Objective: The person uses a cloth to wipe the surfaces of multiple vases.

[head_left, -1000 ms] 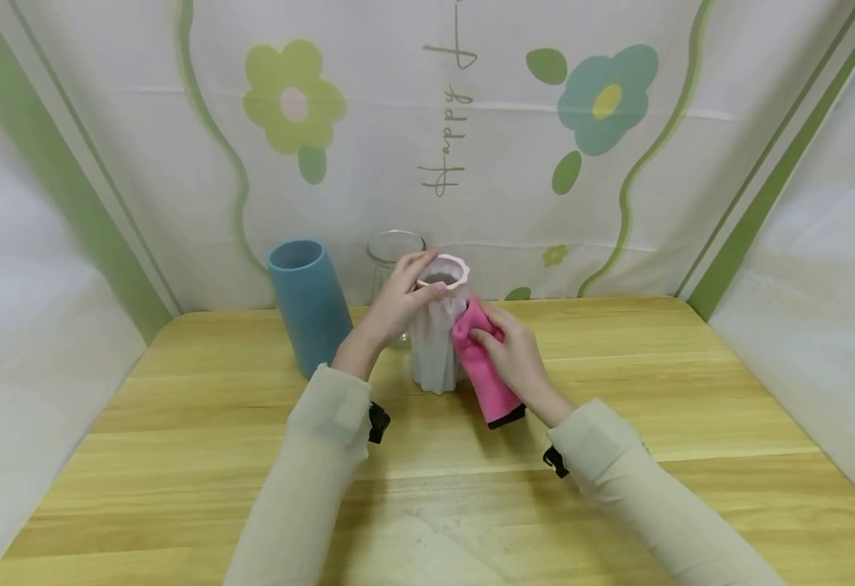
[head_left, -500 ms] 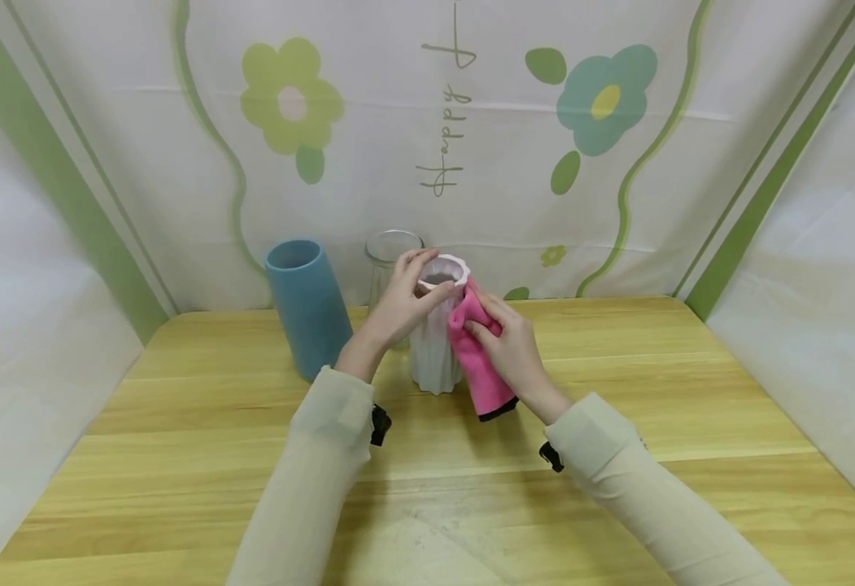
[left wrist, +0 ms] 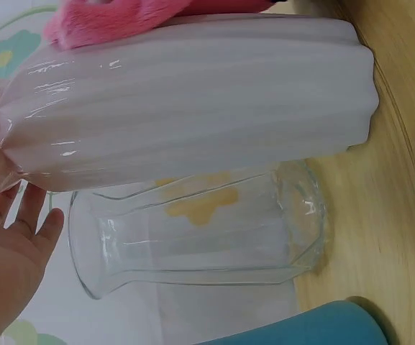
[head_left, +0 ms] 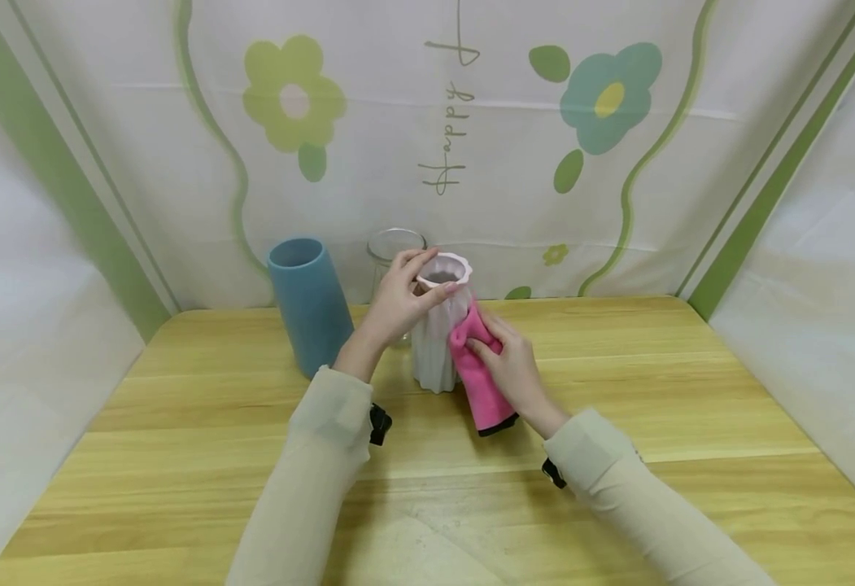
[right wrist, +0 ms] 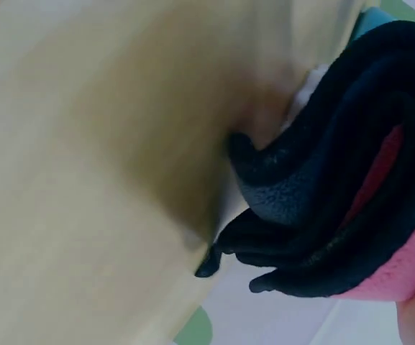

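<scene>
One white vase (head_left: 433,354), glossy, fluted, scalloped-rimmed

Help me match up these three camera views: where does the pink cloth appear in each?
Head: the pink cloth is just below and right of centre, in the right hand.
Left wrist: the pink cloth is at the top edge, mostly left of centre.
Right wrist: the pink cloth fills much of the right side, dark edge showing.
Shared landmark: the wooden tabletop.

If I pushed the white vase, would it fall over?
The white vase could tip if pushed up high, being taller than wide. It's probably slippery, since its sides shine. It might break, as it looks like glazed ceramic.
</scene>
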`<state>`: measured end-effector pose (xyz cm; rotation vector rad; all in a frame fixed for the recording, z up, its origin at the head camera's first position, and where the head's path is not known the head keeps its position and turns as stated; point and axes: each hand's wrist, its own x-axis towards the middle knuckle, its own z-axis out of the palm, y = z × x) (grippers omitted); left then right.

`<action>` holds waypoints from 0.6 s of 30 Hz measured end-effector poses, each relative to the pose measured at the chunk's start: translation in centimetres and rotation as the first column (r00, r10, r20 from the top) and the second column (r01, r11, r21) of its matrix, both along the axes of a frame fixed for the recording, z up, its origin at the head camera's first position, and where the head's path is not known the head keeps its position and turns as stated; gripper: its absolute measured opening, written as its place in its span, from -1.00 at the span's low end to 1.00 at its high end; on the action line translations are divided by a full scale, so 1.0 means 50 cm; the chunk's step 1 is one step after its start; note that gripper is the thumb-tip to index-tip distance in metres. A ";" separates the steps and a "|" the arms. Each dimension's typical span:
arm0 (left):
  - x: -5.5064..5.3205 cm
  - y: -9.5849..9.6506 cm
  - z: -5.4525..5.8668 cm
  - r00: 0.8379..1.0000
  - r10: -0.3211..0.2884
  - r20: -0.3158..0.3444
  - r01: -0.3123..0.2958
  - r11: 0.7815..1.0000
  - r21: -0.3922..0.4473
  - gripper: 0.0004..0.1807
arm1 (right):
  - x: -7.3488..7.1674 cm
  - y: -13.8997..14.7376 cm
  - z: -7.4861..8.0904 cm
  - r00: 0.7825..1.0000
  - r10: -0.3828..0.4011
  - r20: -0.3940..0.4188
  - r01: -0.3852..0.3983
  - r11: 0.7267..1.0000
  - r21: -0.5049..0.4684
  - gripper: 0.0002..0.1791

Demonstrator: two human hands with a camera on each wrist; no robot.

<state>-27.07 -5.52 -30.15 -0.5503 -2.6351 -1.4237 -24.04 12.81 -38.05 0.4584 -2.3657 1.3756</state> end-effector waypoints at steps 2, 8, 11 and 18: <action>0.000 -0.001 0.001 1.000 0.007 0.002 -0.007 1.000 -0.007 -0.21 | 0.001 0.001 -0.008 1.000 0.002 0.022 -0.002 1.000 0.009 -0.42; 0.000 -0.001 0.006 1.000 0.017 0.013 -0.017 1.000 -0.020 -0.20 | 0.004 0.005 -0.024 0.998 0.007 0.067 -0.011 0.998 0.054 -0.44; 0.000 0.000 0.007 1.000 0.016 0.020 -0.016 1.000 -0.019 -0.20 | 0.005 0.008 -0.030 0.995 0.001 0.098 -0.011 0.995 0.097 -0.43; 0.002 -0.003 0.002 1.000 0.004 0.019 -0.004 1.000 -0.008 -0.21 | 0.009 0.013 -0.049 0.980 -0.029 0.198 -0.018 0.973 0.230 -0.43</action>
